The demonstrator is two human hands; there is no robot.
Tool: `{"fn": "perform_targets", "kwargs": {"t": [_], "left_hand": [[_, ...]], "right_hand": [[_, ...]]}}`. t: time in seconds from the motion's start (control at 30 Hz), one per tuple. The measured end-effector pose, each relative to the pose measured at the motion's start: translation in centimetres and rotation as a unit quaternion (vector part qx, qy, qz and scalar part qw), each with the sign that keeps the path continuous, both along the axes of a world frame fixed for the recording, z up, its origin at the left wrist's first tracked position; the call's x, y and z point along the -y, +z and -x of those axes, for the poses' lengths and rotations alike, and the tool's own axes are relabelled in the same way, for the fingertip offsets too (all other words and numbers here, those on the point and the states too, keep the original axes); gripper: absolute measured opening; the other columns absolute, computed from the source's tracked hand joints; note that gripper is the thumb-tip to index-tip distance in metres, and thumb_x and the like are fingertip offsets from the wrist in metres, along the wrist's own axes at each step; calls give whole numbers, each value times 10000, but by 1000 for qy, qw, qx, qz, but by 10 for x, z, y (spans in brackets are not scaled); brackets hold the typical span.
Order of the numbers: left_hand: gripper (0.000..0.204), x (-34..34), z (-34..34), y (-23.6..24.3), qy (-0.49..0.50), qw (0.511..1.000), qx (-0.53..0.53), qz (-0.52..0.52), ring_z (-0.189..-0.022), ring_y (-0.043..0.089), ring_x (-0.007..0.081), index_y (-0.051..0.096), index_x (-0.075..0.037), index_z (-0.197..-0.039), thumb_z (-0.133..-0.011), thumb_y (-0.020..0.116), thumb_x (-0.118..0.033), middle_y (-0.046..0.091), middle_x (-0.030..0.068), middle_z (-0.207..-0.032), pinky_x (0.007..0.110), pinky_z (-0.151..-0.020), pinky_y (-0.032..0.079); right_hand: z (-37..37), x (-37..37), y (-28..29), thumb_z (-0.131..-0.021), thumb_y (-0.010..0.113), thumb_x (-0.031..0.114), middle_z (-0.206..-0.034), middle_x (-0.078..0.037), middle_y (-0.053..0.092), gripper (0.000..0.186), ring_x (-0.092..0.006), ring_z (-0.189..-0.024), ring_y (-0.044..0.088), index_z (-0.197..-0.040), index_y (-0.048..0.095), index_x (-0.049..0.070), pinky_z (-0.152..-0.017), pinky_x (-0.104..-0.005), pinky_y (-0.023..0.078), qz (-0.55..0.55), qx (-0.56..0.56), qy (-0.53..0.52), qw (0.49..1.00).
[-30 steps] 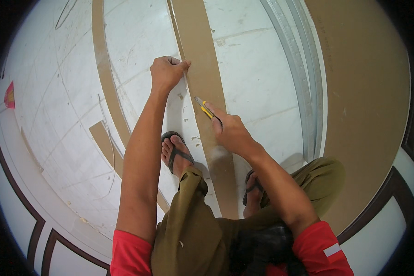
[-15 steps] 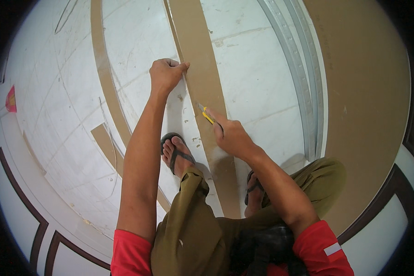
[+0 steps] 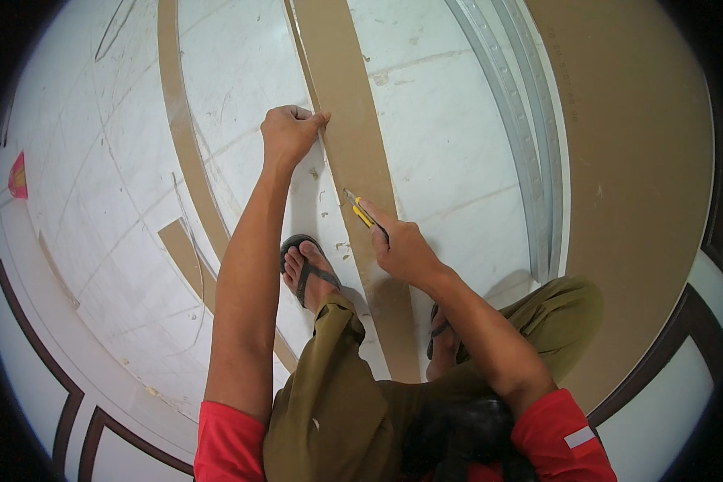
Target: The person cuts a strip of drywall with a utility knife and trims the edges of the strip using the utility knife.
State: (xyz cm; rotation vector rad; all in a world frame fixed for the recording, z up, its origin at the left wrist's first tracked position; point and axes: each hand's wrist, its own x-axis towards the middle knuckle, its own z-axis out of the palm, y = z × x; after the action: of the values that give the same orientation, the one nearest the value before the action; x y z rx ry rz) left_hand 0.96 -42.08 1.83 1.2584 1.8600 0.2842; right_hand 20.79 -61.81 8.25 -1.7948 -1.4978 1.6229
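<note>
Nearest the body, olive trousers and a sandalled foot are seen, the foot planted just left of a long brown board strip that runs away across the white floor. A yellow utility knife is gripped in the right hand, fingers closed round its handle, and its blade tip is set at the strip's left edge. Beyond it, the left hand is clamped on that same edge, fingers curled, with the thumb on the brown face. Between the two hands only a short length of edge is left; the greater part beyond the left hand appears uncut, though this is judged only. Further left, a narrower brown strip and a short offcut lie on the floor. To the far right, a metal straightedge lies beside a large brown sheet.
</note>
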Motion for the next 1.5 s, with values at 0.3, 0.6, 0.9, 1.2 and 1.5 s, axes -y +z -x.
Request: {"fn": "perform_targets", "kwargs": {"t": [0.3,0.6,0.9,1.2,1.5], "left_hand": [[394,0,1,-1,-3,1000,11,4,-639,717,240,801,20,-817,-818,886,-365,750,143,-699,368,-675,578],[354,0,-3,5,-5,1000,6,9,-606,681,148,784,1,-805,-866,874,-336,746,91,-703,314,-618,542],[366,3,6,-1,-1,1000,8,16,-608,667,151,776,19,-810,-863,873,-331,735,88,-699,315,-616,538],[433,6,57,14,66,997,2,-51,-682,686,167,786,70,-978,-921,806,-358,739,112,-766,327,-671,550],[444,71,166,36,70,927,-284,-236,-1022,726,358,733,38,-1221,-960,748,-321,750,222,-1126,458,-913,562]], "right_hand": [[-1,3,7,-1033,524,117,-903,-338,701,517,-536,-820,686,-1549,519,86,-770,-589,549,29,0,10,1000],[-2,7,7,-1019,541,102,-937,-336,704,533,-535,-840,685,-1550,510,83,-783,-598,546,25,19,31,999],[-4,-5,21,-1013,538,109,-1030,-339,711,527,-528,-896,694,-1538,519,66,-847,-594,546,52,11,42,998],[-58,-85,105,-1052,559,168,-1082,-260,740,493,-469,-940,715,-1533,523,66,-849,-446,562,-35,72,125,989],[-108,-44,144,-1051,643,163,-947,-174,735,532,-214,-839,707,-1546,522,10,-804,-351,562,34,18,-29,999]]}}
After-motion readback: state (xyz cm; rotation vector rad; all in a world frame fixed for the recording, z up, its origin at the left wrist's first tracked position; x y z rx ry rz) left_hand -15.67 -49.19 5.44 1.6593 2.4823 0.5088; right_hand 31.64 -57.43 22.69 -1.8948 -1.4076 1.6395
